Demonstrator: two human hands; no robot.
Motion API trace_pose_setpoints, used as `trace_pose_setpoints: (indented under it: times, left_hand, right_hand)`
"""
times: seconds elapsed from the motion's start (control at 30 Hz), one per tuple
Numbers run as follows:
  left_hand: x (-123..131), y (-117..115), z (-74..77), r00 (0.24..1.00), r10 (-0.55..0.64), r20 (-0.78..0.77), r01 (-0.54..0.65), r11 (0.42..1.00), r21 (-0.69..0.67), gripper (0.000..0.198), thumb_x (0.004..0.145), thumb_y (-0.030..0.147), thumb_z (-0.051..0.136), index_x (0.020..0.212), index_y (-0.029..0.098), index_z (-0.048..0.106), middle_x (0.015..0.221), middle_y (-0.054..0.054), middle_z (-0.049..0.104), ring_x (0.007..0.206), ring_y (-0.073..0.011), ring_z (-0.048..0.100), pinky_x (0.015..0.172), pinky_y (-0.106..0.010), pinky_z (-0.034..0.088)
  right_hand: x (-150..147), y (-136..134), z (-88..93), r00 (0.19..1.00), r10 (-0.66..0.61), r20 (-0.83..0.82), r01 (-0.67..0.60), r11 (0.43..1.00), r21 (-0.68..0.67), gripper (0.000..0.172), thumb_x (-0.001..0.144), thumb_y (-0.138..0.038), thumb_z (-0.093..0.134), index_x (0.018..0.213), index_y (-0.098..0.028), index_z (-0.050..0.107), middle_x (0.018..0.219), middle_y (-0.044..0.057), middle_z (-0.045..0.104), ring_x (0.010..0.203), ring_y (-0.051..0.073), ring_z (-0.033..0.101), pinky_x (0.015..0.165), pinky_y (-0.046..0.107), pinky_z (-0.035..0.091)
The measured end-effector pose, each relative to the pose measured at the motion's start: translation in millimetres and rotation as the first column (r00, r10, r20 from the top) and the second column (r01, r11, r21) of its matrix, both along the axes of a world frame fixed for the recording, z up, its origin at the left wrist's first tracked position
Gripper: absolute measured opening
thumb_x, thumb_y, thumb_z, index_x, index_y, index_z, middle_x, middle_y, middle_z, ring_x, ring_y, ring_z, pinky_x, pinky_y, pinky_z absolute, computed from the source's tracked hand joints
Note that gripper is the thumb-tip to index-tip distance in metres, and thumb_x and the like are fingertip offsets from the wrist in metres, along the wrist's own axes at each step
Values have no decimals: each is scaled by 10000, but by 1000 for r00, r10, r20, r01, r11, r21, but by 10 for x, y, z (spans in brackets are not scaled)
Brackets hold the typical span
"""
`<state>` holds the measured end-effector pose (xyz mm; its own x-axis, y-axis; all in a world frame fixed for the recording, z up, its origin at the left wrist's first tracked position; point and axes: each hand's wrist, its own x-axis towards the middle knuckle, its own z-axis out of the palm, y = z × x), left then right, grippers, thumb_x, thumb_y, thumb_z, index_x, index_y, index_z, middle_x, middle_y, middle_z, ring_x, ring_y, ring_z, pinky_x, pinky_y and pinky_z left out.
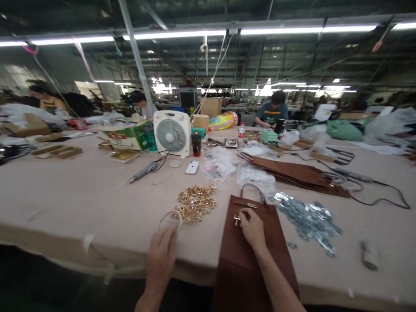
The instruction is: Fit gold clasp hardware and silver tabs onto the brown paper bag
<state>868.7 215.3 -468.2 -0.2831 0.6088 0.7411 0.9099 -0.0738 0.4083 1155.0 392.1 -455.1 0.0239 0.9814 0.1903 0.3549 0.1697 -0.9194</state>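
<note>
A dark brown leather bag (238,271) lies flat before me, reaching over the table's front edge, its looped handle at the far end. My right hand (252,227) rests on its upper part, fingers curled in a pinch at a gold metal fitting (237,220). A gold plate (251,205) sits on the bag just beyond. My left hand (162,245) is smeared by motion, with a pale, thin ring (180,219) at its fingertips, blurred along with it. Beside that ring lies a pile of gold fittings (195,203).
Flat silver metal pieces (307,219) are heaped right of the bag. Behind are stacked brown bag pieces (292,173), a phone (192,167), a grey corded tool (143,172) and a box fan (172,134). A small blurred object (369,259) is at right. People sit farther back.
</note>
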Motion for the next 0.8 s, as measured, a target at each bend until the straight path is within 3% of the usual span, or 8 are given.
trace_pose_setpoints:
  times: [0.13, 0.27, 0.33, 0.47, 0.57, 0.7, 0.8]
  left_hand:
    - [665, 189, 48, 956, -282, -79, 282, 959, -3, 342, 1035, 174, 563, 1358, 267, 630, 1179, -74, 722, 1127, -227, 670, 1011, -384, 577]
    - [1013, 416, 71, 931, -364, -18, 360, 927, -105, 314, 1055, 188, 515, 1342, 244, 630, 1125, -79, 732, 1057, -230, 674, 950, -381, 593]
    - [1064, 482, 80, 931, -366, 14, 363, 917, -164, 313, 1062, 202, 493, 1339, 244, 633, 1130, -82, 731, 1054, -238, 669, 948, -398, 586]
    - [1074, 481, 112, 934, -352, 61, 357, 911, -209, 310, 1068, 222, 479, 1332, 249, 641, 1158, -84, 725, 1073, -244, 660, 955, -415, 579]
    - [1073, 438, 127, 937, -338, 89, 349, 914, -207, 290, 1067, 226, 486, 1302, 242, 655, 1153, -81, 729, 1068, -243, 660, 951, -410, 577]
    - [1081, 423, 105, 934, -340, 107, 356, 905, -233, 290, 1069, 233, 485, 1305, 253, 654, 1179, -75, 727, 1090, -245, 659, 971, -411, 562]
    - [1086, 427, 86, 931, -351, 102, 365, 895, -257, 295, 1075, 242, 473, 1307, 251, 655, 1173, -80, 723, 1096, -245, 660, 987, -415, 554]
  right_hand:
    - [71, -10, -47, 993, 10, -121, -11, 1000, -8, 453, 904, -603, 594, 1033, -187, 720, 649, 1, 644, 588, 189, 593, 571, 283, 460]
    - [162, -54, -78, 898, 129, -420, -143, 990, -3, 458, 887, -635, 686, 985, -188, 689, 646, -24, 573, 534, 136, 478, 454, 232, 298]
    - [202, -81, -80, 862, 231, -452, -253, 967, 12, 422, 913, -598, 690, 1006, -187, 687, 671, -24, 570, 526, 120, 439, 457, 233, 279]
    - [224, -163, -17, 852, 460, -250, -462, 885, 54, 405, 906, -516, 742, 1139, -189, 693, 869, 39, 668, 709, 177, 586, 599, 268, 451]
    - [177, -243, 69, 810, 581, -76, -576, 814, 76, 393, 896, -451, 773, 1192, -208, 684, 948, 42, 676, 796, 193, 611, 688, 283, 491]
    - [100, -304, 123, 802, 596, 35, -596, 798, 85, 315, 920, -427, 761, 1156, -223, 721, 948, 33, 688, 765, 181, 606, 687, 283, 495]
    - [79, -303, 106, 804, 590, 77, -594, 795, 119, 248, 940, -442, 743, 1070, -232, 772, 969, 50, 737, 841, 214, 664, 777, 312, 530]
